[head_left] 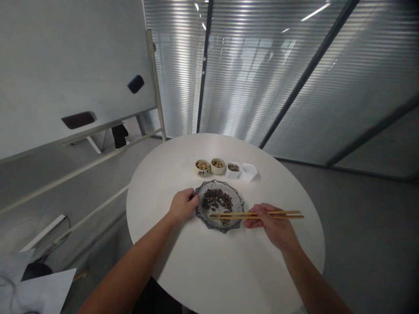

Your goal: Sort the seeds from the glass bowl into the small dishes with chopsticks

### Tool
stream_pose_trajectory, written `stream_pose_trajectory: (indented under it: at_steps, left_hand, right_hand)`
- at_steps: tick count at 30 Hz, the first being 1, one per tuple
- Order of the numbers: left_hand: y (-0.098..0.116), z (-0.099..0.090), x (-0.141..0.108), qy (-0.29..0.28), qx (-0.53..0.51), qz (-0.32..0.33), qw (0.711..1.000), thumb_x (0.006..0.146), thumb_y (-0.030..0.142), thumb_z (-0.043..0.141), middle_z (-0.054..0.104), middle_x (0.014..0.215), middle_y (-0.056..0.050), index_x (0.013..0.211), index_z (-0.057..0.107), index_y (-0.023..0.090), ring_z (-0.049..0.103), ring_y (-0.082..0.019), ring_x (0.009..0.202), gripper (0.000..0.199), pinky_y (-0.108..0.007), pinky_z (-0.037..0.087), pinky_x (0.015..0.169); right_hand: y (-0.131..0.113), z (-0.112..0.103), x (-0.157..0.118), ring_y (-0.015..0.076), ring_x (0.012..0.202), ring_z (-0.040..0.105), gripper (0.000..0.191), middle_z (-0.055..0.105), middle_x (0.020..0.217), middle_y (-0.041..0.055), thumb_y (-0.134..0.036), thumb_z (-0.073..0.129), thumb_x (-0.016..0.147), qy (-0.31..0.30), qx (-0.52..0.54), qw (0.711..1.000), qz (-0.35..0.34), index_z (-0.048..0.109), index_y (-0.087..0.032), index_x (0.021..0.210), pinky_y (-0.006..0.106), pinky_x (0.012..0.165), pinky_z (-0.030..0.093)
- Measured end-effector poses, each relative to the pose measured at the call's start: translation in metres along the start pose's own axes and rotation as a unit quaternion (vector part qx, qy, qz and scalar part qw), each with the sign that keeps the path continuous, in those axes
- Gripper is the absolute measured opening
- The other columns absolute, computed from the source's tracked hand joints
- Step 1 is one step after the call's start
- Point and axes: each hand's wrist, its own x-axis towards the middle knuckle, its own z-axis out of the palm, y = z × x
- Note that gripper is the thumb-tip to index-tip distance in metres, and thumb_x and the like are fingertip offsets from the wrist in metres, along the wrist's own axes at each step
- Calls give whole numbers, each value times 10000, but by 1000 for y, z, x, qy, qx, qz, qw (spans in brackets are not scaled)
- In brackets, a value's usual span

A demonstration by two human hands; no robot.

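A scalloped glass dish (240, 201) sits near the middle of the round table. Inside lies a heap of small dark seeds (216, 197), with a few lighter brownish bits near the front. The fingers of my left hand (184, 204) are closed on the dish's left rim. In my right hand (271, 222), at the dish's right side, is a pair of wooden chopsticks (290, 214). Their tips reach over the front part of the dish. Whether anything is between the tips is too small to tell.
Behind the dish stand two round cream cups (203, 172) with pale nut-like pieces, a white square cup (233, 173) with small seeds, and a white cup (249, 172) with nothing visible in it. A whiteboard (72, 56) is at left; ribbed glass panels (242, 87) rise behind the white table (222, 270).
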Motion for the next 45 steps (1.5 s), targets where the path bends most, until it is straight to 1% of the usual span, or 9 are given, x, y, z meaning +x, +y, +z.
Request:
stream_pose_trajectory:
  at_steps: [7, 16, 20, 23, 27, 31, 36, 42, 45]
  left_hand:
    - [-2, 1, 1, 0, 2, -2, 1000, 858, 396, 501, 475, 608, 34, 665, 542, 192, 463, -128, 625, 283, -259, 290, 589]
    - [-1, 0, 1, -1, 6, 5, 1000, 858, 392, 495, 461, 611, 36, 662, 523, 193, 446, -125, 622, 280, -259, 278, 591]
    - [0, 0, 1, -3, 3, -3, 1000, 860, 390, 493, 467, 612, 36, 669, 527, 193, 451, -125, 628, 277, -256, 281, 592]
    - [1, -1, 1, -5, 4, -2, 1000, 857, 387, 496, 468, 610, 37, 670, 529, 192, 451, -125, 628, 273, -253, 285, 592]
    - [2, -2, 0, -4, 6, 2, 1000, 855, 386, 503, 471, 612, 36, 662, 530, 191, 452, -123, 627, 276, -252, 285, 588]
    - [1, -1, 0, 2, 7, 2, 1000, 853, 375, 507, 473, 610, 38, 658, 537, 190, 452, -121, 624, 270, -253, 288, 590]
    - [-2, 1, 1, -4, 2, 5, 1000, 854, 382, 513, 474, 610, 38, 662, 534, 190, 451, -120, 621, 272, -252, 279, 583]
    - [-4, 2, 1, 3, 2, 18, 1000, 865, 397, 501, 474, 611, 35, 662, 535, 188, 447, -120, 618, 294, -255, 271, 580]
    - [-3, 2, 2, 4, 3, 15, 1000, 856, 385, 507, 474, 612, 36, 659, 529, 189, 446, -120, 620, 279, -253, 272, 582]
  right_hand:
    - [-1, 10, -4, 159, 400, 602, 527, 628, 450, 32, -674, 649, 863, 36, -64, 994, -80, 669, -184, 672, 249, 428, 511]
    - [18, 15, 2, 140, 354, 568, 476, 634, 497, 17, -607, 664, 881, 88, 36, 990, -102, 666, -184, 663, 247, 360, 453]
    - [11, 11, 9, 139, 335, 557, 434, 621, 490, 11, -546, 700, 867, 120, 114, 979, -122, 678, -172, 647, 251, 329, 454]
    - [-6, 5, 25, 141, 315, 552, 390, 639, 515, 8, -499, 739, 833, 167, 163, 957, -173, 678, -163, 646, 265, 306, 462]
    - [-29, -6, 67, 131, 304, 532, 385, 611, 500, -15, -444, 744, 823, 257, 189, 914, -251, 589, -181, 588, 265, 288, 471]
    - [-34, -12, 107, 116, 313, 525, 401, 547, 454, -41, -466, 680, 868, 298, 151, 904, -267, 575, -187, 599, 235, 306, 482]
    - [-25, -14, 124, 116, 341, 560, 351, 586, 493, -37, -472, 705, 860, 286, 110, 920, -244, 611, -191, 673, 225, 354, 507]
    - [-24, -20, 122, 114, 358, 576, 335, 615, 523, -42, -433, 784, 792, 255, 126, 930, -233, 605, -176, 675, 223, 372, 509]
    - [-28, -23, 113, 128, 372, 596, 344, 619, 532, -44, -462, 793, 780, 218, 163, 934, -230, 623, -176, 691, 248, 382, 534]
